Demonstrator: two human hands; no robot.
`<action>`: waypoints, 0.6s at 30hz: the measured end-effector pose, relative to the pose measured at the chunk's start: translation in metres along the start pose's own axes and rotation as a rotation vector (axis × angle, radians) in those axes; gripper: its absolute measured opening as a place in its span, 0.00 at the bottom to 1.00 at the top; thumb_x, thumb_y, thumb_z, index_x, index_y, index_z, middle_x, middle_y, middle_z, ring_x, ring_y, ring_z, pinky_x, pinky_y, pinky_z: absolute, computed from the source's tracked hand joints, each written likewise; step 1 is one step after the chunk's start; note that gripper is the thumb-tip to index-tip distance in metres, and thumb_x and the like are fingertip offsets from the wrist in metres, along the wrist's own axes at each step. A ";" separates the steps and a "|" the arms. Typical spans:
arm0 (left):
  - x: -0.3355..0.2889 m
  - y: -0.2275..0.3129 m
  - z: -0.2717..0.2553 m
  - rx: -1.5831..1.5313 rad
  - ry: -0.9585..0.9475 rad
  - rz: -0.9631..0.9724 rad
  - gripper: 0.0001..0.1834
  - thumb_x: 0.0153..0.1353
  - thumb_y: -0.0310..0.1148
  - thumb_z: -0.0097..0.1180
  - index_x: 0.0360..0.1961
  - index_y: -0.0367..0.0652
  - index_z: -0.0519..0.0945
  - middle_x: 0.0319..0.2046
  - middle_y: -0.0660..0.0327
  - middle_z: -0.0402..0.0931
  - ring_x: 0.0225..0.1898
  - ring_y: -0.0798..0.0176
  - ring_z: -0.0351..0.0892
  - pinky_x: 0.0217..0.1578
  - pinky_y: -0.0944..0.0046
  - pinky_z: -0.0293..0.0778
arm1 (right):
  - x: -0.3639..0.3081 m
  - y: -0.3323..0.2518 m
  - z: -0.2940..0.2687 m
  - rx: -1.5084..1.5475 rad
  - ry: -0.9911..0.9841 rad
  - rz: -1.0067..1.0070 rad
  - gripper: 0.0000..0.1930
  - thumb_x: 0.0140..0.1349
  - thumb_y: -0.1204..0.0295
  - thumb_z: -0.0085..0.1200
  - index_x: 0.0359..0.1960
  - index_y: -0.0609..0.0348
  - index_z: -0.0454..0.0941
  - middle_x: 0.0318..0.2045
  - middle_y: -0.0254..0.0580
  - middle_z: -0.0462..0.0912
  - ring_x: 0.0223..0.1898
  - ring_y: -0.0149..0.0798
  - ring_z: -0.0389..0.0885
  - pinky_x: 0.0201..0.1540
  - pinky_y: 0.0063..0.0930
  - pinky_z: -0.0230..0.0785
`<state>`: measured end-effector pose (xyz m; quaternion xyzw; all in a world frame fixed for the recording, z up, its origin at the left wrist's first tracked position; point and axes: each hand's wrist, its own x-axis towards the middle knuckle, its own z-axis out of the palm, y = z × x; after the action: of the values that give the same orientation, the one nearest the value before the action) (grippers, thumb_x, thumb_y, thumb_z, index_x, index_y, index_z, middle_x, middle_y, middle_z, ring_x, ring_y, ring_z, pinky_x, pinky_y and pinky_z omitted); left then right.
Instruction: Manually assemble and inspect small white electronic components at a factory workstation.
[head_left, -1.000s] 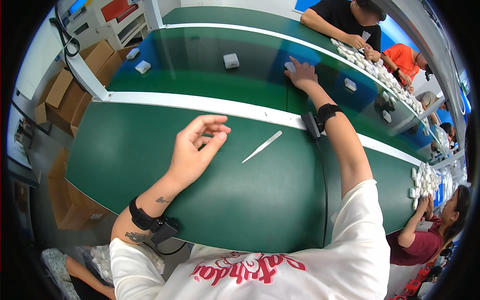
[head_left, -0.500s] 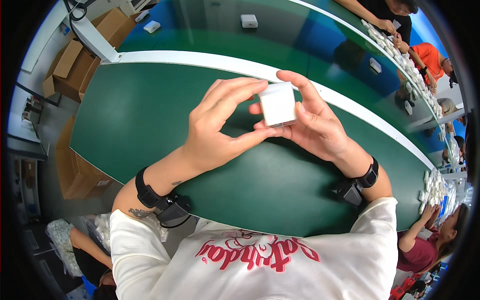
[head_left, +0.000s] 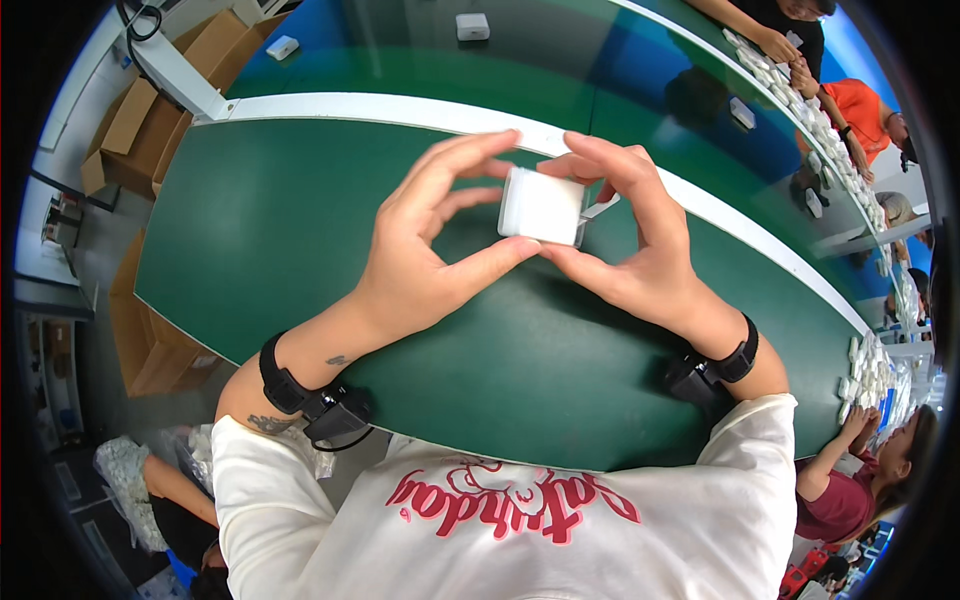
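A small white box (head_left: 545, 208) with clear, shiny edges is held up over the green table, between my two hands. My left hand (head_left: 415, 245) grips it from the left, thumb tip at the lower edge and fingers curved around the upper left corner. From the right, my right hand (head_left: 645, 235) has its thumb at the same lower edge, and its fingers reach the top and behind. A thin pale flap (head_left: 602, 207) sticks out at the box's right side; whether it belongs to the box I cannot tell.
Beyond a white rail (head_left: 350, 108), a glossy green belt carries several white boxes, one (head_left: 473, 27) straight ahead. Cardboard boxes (head_left: 145, 135) stand at the left. Co-workers sit along the right, near piled white pieces (head_left: 865, 380). Black straps with devices circle both my wrists.
The box has turned in my hands and now shows its left side. My right fingers have shifted from around its right side toward the top. Boxes on the belt have slid leftward.
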<state>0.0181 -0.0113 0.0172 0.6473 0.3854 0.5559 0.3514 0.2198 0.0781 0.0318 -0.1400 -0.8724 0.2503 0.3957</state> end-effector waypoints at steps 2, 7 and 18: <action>-0.001 -0.001 -0.002 0.191 0.153 0.032 0.37 0.54 0.22 0.64 0.65 0.36 0.62 0.63 0.50 0.65 0.62 0.57 0.67 0.59 0.55 0.68 | 0.006 0.009 0.004 -0.175 0.095 0.024 0.34 0.43 0.75 0.70 0.57 0.57 0.72 0.44 0.40 0.82 0.40 0.41 0.75 0.44 0.33 0.71; -0.001 -0.003 -0.002 0.217 0.176 -0.049 0.32 0.60 0.26 0.57 0.65 0.37 0.62 0.62 0.52 0.66 0.59 0.58 0.69 0.58 0.57 0.67 | 0.020 0.099 -0.015 -0.290 0.162 0.281 0.28 0.48 0.66 0.70 0.51 0.59 0.75 0.50 0.49 0.75 0.48 0.48 0.75 0.46 0.36 0.72; 0.000 0.001 -0.003 0.354 0.057 0.017 0.20 0.61 0.24 0.55 0.56 0.36 0.73 0.53 0.53 0.75 0.53 0.60 0.75 0.53 0.62 0.71 | -0.025 0.325 -0.204 -0.983 0.317 0.684 0.23 0.56 0.67 0.59 0.56 0.50 0.74 0.47 0.47 0.83 0.51 0.51 0.80 0.53 0.42 0.71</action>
<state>0.0149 -0.0114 0.0189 0.6863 0.4816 0.5003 0.2161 0.4058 0.4049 -0.0470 -0.6130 -0.7221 -0.0921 0.3071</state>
